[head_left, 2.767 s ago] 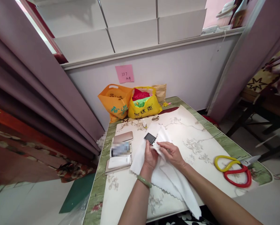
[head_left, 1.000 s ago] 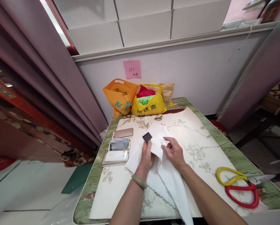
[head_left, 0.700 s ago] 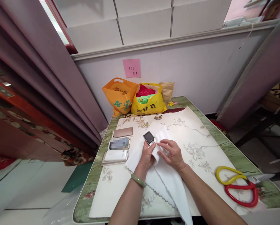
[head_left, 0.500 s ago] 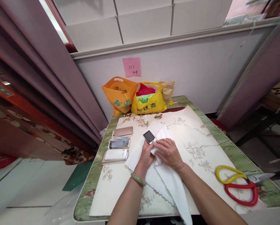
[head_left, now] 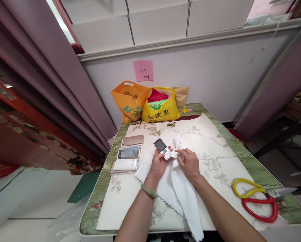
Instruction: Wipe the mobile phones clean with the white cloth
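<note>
A silver keypad phone [head_left: 163, 149] rests in my left hand [head_left: 158, 165], its dark screen and keys facing up. My left thumb and fingers close around the phone's lower part. Pinched in my right hand [head_left: 189, 164] is part of a white cloth [head_left: 183, 188], beside the phone's lower right end. The cloth hangs from my right fingers, spreads under both hands and drops over the table's front edge. A green bangle [head_left: 148, 191] circles my left wrist.
Left on the table lie a rose-gold phone [head_left: 132, 140], a phone with a blurred patch [head_left: 128, 152] and a white phone [head_left: 125, 164]. Large scissors [head_left: 262, 198] lie right. Behind stand a small bottle [head_left: 158, 129], glasses [head_left: 171, 124], an orange bag [head_left: 131, 101] and a yellow bag [head_left: 162, 112].
My right hand has moved right, off the phone, drawing the cloth with it. The phone's keypad, covered before, now shows.
</note>
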### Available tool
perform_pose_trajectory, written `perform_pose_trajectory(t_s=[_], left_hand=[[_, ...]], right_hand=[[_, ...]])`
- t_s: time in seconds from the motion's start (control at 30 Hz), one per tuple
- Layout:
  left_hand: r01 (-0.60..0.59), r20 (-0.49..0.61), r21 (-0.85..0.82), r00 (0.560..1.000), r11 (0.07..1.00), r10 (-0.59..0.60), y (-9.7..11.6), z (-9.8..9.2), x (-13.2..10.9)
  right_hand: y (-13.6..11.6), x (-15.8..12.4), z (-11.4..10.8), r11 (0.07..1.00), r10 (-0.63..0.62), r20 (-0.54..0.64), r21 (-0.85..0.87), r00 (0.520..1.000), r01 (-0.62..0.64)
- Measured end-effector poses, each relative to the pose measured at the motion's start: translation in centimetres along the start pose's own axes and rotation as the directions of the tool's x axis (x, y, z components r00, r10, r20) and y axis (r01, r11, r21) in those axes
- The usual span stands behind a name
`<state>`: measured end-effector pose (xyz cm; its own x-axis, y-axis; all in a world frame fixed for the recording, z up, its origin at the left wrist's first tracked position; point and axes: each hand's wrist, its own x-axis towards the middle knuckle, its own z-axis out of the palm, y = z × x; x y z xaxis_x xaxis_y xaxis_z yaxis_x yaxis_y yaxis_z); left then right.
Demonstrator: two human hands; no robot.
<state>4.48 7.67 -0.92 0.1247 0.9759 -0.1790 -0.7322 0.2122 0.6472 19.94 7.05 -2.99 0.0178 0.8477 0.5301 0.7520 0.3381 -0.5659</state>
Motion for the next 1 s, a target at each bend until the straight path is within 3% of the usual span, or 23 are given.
perform_pose_trajectory(t_s=[0.1,0.17,1.0], left_hand=[[-0.002,0.028,0.056,1.000,0.998,0.001,0.06,0.09,-0.37],[0.008,0.050,0.068,0.999,0.998,-0.012,0.07,0.15,-0.49],[-0.012,0.051,0.092,0.999,0.996,0.008,-0.13,0.39,-0.54]], right_hand=[[0.51,0.07,0.12,0.985,0.158,0.018,0.070,0.987,-0.159],[0.64,0.11,0.14,0.975,0.197,0.028,0.102,0.980,-0.199],[0.18,0.10,-0.10,0.987,0.072,-0.006,0.147,0.997,-0.071]])
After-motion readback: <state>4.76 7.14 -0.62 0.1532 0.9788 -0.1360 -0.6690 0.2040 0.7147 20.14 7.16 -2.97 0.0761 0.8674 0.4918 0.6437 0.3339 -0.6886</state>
